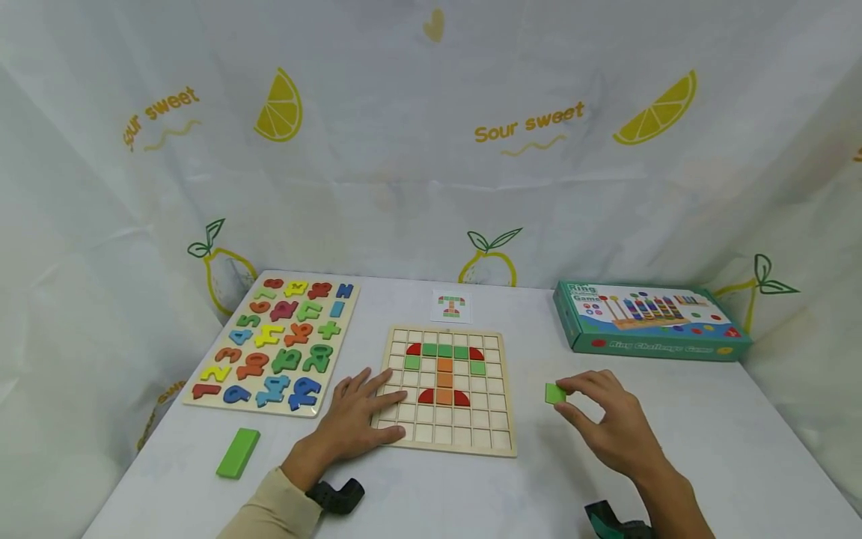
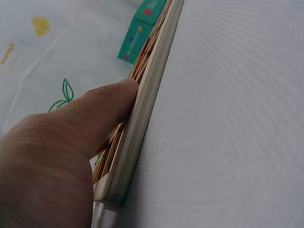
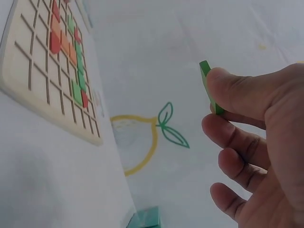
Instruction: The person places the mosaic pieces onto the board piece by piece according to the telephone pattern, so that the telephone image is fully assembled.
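In the head view, my left hand [image 1: 350,419] rests spread on the left edge of a wooden grid board [image 1: 481,421]. Its thumb [image 2: 114,97] lies on the board's near edge in the left wrist view. Red quarter-round, green square and orange square tiles form a mushroom-like figure on the grid; one is an orange tile [image 1: 444,379] in the middle column. To the right of the board, raised off the table, my right hand [image 1: 616,427] pinches a green square tile [image 1: 555,394] between thumb and fingers. The right wrist view shows this green tile [image 3: 204,71] nearly edge-on.
Behind the board lies a small pattern card [image 1: 452,306] with a similar figure. A number puzzle board [image 1: 306,385] is at left, with a green block [image 1: 239,453] in front of it. A ring game box [image 1: 649,322] stands back right. A printed curtain [image 1: 404,187] hangs behind.
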{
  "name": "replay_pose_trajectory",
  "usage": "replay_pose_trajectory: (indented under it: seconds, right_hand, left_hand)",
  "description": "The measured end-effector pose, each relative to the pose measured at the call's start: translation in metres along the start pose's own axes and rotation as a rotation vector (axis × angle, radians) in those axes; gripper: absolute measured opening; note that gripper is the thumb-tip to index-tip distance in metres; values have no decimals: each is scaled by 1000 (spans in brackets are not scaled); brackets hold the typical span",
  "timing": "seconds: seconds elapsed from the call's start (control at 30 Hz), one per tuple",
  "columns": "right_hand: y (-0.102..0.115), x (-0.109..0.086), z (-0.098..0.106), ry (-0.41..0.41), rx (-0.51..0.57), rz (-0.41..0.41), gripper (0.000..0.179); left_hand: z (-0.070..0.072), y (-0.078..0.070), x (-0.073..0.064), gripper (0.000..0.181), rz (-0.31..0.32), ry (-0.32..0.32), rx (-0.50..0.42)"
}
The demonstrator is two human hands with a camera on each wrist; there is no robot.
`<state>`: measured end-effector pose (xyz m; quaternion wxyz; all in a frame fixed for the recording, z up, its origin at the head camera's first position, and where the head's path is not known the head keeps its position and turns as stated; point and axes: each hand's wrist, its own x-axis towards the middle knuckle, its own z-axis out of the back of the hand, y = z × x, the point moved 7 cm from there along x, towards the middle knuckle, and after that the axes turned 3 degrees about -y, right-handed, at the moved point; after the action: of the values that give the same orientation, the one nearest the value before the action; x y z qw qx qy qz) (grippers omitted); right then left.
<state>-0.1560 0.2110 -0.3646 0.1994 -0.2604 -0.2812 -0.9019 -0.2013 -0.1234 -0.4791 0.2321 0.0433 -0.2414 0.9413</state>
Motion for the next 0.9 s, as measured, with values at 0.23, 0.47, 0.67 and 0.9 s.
replay_pose_trajectory:
  seconds: [0.23, 0.47, 0.67, 0.9]
  right_hand:
    - [20, 14, -17, 14, 66, 35, 32]
    - [33, 22, -49, 64, 128, 4, 31]
    - [33, 20, -80, 112, 176, -46, 30]
    - [25, 13, -111, 147, 249, -100, 26]
  left_hand:
    - [0, 0, 0, 60, -1, 2, -3]
    - [1, -1, 0, 61, 3, 0, -8]
    - [0, 0, 0, 61, 5, 3, -10]
    - [0, 0, 0, 60, 6, 3, -8]
